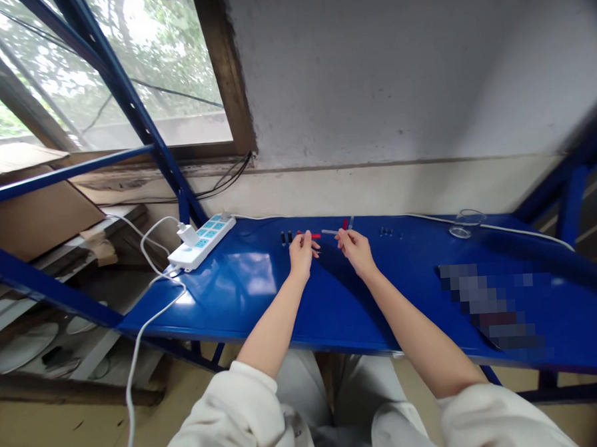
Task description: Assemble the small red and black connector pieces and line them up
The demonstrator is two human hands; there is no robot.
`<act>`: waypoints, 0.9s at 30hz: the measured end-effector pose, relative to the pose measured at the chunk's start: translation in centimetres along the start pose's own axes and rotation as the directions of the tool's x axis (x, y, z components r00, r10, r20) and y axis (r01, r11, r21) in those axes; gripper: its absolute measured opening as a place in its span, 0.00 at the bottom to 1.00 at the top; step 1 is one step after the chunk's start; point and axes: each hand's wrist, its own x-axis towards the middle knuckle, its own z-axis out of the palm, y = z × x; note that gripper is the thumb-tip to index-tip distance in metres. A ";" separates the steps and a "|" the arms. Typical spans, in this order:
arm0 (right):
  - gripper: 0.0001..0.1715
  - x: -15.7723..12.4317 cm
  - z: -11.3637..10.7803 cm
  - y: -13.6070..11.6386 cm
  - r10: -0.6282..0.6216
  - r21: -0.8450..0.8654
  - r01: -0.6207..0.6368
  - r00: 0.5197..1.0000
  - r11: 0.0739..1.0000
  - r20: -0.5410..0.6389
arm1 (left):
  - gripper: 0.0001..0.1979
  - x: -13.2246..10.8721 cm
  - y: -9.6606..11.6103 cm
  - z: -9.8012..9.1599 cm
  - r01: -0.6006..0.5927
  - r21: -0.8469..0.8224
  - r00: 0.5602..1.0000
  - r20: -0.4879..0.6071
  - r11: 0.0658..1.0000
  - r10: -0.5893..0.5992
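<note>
Over the middle of the blue table (263, 312), my left hand (301, 255) is closed in a pinch on a slim red stick-like piece (315, 236). Facing it, my right hand (356, 248) pinches a thin clear tube (329, 232), whose free end points at the red piece with a small gap between them. Two short black cylinders (290, 236) stand just left of my left hand. Behind my right hand are another red piece (345, 224) and a clear piece (351, 222). Several tiny clear parts (386, 231) sit farther right, too small to name.
A white power strip (204, 243) with plugs and a cable lies at the table's left end. A clear glass cup (462, 230) stands at the back right beside a white cable (529, 231). A pixelated dark object (488, 307) lies at right. Blue frame posts (575, 202) flank the table.
</note>
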 end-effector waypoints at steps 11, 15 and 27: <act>0.20 -0.3 0.5 0.0 0.036 0.050 -0.048 0.974 0.998 0.222 | 0.19 -0.3 0.2 0.2 -0.003 0.046 0.989 0.145 0.999 -0.004; 0.18 -0.1 0.5 0.6 -0.024 0.013 0.021 0.968 1.000 0.251 | 0.22 -0.3 0.0 0.2 -0.026 0.096 0.990 0.137 0.995 0.013; 0.13 -0.2 -0.2 -0.4 0.053 -0.041 -0.040 0.927 0.998 0.372 | 0.21 -0.8 0.2 0.0 -0.200 0.299 0.967 0.215 0.933 0.138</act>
